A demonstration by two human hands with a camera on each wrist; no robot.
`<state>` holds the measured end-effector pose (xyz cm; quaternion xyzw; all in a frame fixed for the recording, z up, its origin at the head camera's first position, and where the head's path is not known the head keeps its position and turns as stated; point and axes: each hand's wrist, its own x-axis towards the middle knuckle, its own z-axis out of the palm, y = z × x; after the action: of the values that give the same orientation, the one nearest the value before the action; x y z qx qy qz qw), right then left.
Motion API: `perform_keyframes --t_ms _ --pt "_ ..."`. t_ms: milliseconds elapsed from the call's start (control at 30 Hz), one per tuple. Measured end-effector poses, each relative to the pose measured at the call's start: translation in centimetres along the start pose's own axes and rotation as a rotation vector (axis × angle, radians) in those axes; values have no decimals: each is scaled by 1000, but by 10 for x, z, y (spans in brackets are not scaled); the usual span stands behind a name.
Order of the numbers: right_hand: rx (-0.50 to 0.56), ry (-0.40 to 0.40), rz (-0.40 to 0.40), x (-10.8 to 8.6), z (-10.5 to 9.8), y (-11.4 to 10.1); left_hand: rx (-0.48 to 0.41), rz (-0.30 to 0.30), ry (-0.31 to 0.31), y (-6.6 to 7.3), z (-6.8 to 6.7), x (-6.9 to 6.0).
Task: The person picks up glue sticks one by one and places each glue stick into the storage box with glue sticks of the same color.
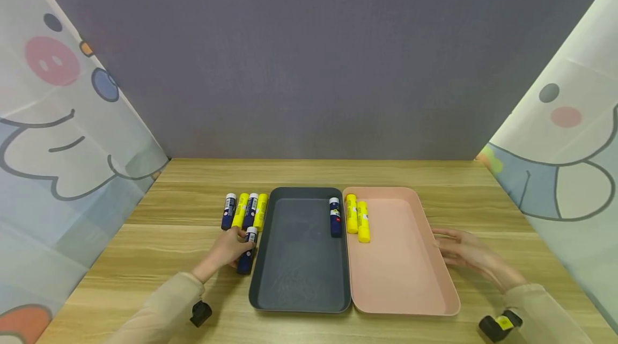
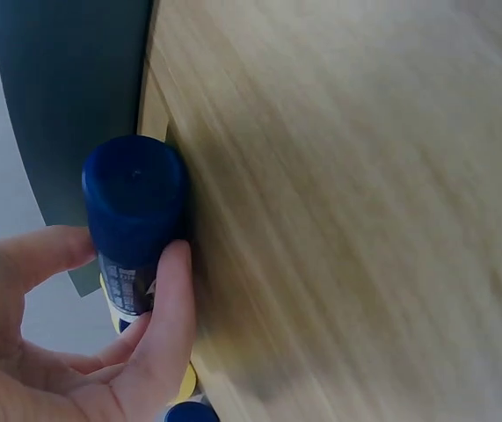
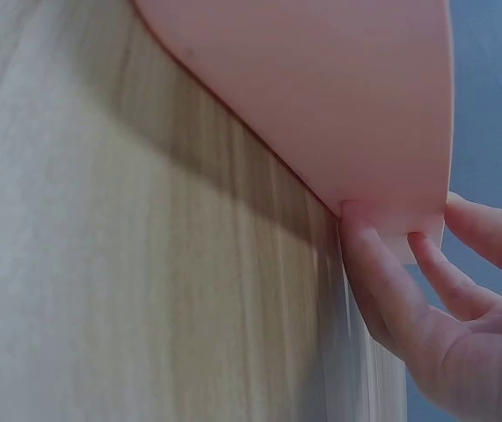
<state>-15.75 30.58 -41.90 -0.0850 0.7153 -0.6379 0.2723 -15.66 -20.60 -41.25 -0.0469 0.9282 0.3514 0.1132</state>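
Two hands work at a wooden surface (image 1: 280, 328) holding two trays side by side. Clock directions follow the head view.

The left hand (image 1: 232, 249) grips a dark blue glue stick (image 1: 245, 262), which lies just outside the dark grey tray (image 1: 299, 279), at that tray's nine o'clock. The stick's white end points toward twelve. The left wrist view adds its rounded blue end, turned to the camera, with the thumb on one side and fingers on the other.

At the grey tray's ten o'clock, a row of four glue sticks (image 1: 243, 211) alternates blue and yellow. Inside, between one and two o'clock, lies another blue stick (image 1: 335, 220).

Against the grey tray's three o'clock side sits the pink tray (image 1: 401, 285), with two yellow sticks (image 1: 358, 218) at its ten o'clock. The right hand (image 1: 465, 253), fingers loosely extended, touches its three o'clock side. Only the right wrist view shows the fingertips (image 3: 353, 215) meeting the outer wall.
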Motion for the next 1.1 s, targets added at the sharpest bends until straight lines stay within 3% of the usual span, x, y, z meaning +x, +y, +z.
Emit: perform_keyframes --t_ms 367,1100 --pt "11 -1 -3 0 -1 1 -68 -15 -12 -4 3 3" --pt "39 -15 -18 1 -1 2 -86 -37 0 2 -4 -4"
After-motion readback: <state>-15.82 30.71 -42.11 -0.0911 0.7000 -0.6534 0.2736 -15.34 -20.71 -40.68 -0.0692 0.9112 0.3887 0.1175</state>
